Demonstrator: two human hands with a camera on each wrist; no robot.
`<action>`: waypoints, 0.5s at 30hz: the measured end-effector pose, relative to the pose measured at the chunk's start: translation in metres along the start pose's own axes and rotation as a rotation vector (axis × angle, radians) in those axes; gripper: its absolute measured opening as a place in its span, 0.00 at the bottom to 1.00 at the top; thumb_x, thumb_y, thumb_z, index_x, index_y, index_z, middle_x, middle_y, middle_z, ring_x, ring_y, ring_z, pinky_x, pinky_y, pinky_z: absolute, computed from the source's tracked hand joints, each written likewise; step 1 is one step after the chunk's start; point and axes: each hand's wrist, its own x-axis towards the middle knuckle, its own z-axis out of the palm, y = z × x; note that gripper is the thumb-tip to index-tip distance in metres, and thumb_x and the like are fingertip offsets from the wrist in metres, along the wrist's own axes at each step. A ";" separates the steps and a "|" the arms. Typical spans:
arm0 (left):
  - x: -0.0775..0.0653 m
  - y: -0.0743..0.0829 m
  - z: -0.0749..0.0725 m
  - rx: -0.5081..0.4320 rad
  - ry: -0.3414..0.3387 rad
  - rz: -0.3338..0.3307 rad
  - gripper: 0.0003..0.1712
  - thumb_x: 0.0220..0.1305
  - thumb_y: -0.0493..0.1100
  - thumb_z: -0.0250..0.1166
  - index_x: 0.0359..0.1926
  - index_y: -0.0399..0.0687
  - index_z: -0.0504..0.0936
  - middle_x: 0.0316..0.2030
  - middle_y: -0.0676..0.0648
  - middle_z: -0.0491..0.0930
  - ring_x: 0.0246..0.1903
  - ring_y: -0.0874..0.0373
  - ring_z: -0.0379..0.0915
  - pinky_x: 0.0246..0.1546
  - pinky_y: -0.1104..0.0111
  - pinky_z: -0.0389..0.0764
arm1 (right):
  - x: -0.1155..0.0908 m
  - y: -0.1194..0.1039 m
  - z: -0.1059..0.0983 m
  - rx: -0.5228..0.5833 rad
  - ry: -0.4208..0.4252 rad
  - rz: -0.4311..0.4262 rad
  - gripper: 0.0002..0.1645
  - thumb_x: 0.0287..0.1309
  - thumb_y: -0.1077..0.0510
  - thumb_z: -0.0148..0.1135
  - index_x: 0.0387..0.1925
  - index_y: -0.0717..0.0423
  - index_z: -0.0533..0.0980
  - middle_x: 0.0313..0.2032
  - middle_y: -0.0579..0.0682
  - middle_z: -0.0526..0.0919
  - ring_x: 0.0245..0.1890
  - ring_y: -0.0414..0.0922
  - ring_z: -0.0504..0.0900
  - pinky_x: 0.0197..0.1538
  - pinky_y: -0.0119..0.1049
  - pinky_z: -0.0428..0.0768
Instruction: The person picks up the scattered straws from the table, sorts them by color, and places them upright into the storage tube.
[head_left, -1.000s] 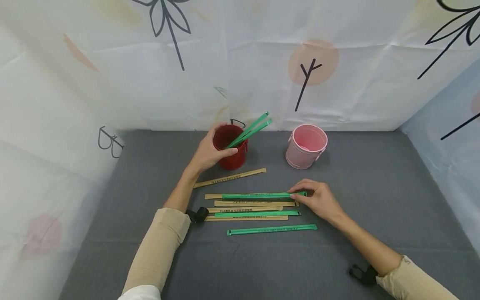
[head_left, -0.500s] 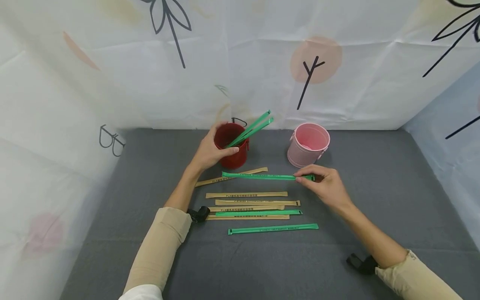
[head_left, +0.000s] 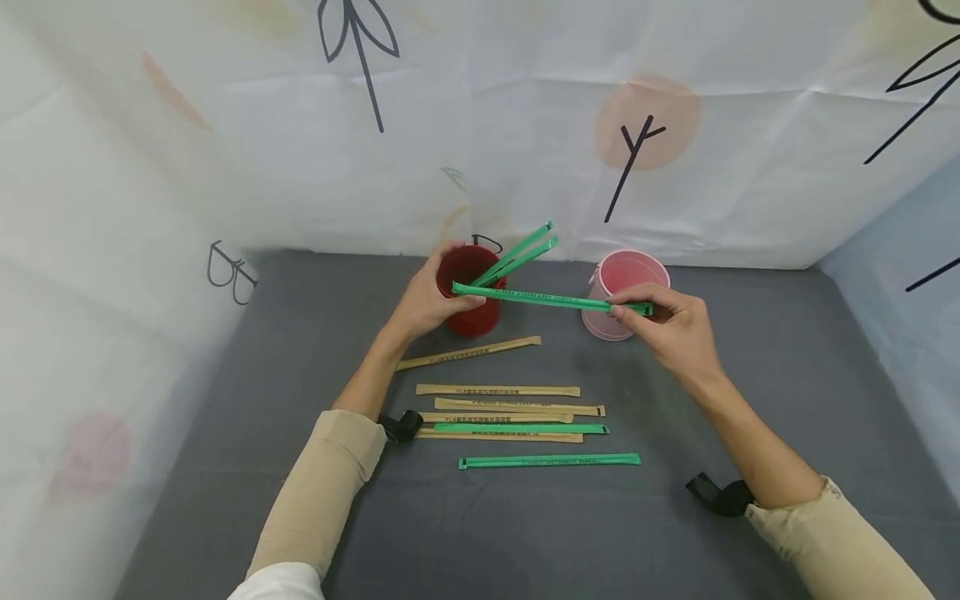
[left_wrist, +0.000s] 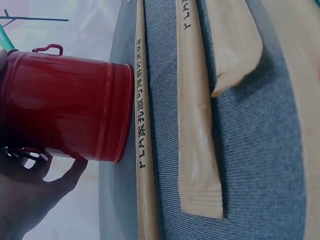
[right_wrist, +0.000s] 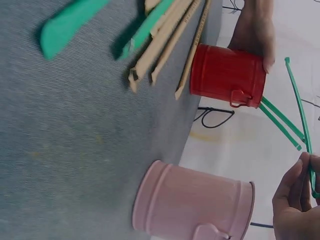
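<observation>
My left hand grips the red bucket by its left side, thumb across the front near the rim. Two green-wrapped straws lean out of that bucket toward the right. Between right thumb and fingers, my right hand pinches another green-wrapped straw near its right end. Its far end is in front of the red bucket's rim in the head view. Behind the right hand stands the pink bucket, also seen in the right wrist view, where the pink bucket is apart from the hand.
Several tan paper-wrapped straws lie roughly parallel on the grey cloth. Among them is a green-wrapped straw, with another green straw nearer the front. A patterned white curtain hangs behind the buckets.
My right hand has lifted the green-wrapped straw off the row of straws and carried it up and away from me toward the red bucket. The left hand stays on that bucket.
</observation>
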 end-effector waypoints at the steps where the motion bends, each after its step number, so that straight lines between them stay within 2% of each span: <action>1: 0.000 0.000 0.001 -0.006 -0.002 0.005 0.52 0.54 0.44 0.77 0.75 0.50 0.57 0.64 0.47 0.70 0.62 0.52 0.66 0.56 0.51 0.76 | 0.002 -0.005 0.001 -0.015 0.006 0.004 0.07 0.54 0.76 0.67 0.37 0.72 0.82 0.32 0.43 0.86 0.27 0.38 0.71 0.28 0.25 0.69; 4: -0.005 0.017 0.000 -0.035 -0.025 -0.005 0.50 0.56 0.42 0.75 0.75 0.45 0.56 0.64 0.44 0.69 0.62 0.50 0.67 0.55 0.50 0.76 | 0.009 -0.019 0.006 -0.077 0.012 -0.003 0.07 0.54 0.76 0.67 0.37 0.72 0.83 0.32 0.45 0.86 0.29 0.37 0.72 0.29 0.24 0.70; 8: -0.014 0.038 -0.003 -0.056 -0.046 -0.026 0.48 0.58 0.37 0.73 0.74 0.41 0.56 0.65 0.40 0.68 0.63 0.46 0.66 0.56 0.49 0.76 | 0.016 -0.036 0.016 -0.147 0.010 -0.025 0.07 0.55 0.75 0.67 0.37 0.71 0.83 0.34 0.55 0.85 0.33 0.37 0.77 0.35 0.22 0.76; 11: -0.015 0.040 -0.003 -0.060 -0.047 -0.027 0.48 0.58 0.37 0.72 0.74 0.41 0.55 0.65 0.40 0.67 0.62 0.46 0.66 0.55 0.49 0.77 | 0.022 -0.042 0.022 -0.194 0.012 -0.041 0.06 0.56 0.74 0.67 0.37 0.70 0.84 0.35 0.60 0.84 0.32 0.37 0.78 0.35 0.23 0.76; 15: -0.014 0.042 -0.004 -0.046 -0.041 -0.023 0.48 0.58 0.37 0.72 0.74 0.41 0.55 0.65 0.39 0.67 0.63 0.46 0.65 0.55 0.48 0.76 | 0.029 -0.048 0.025 -0.229 0.013 -0.041 0.06 0.57 0.73 0.66 0.37 0.69 0.83 0.37 0.61 0.84 0.30 0.35 0.78 0.34 0.23 0.76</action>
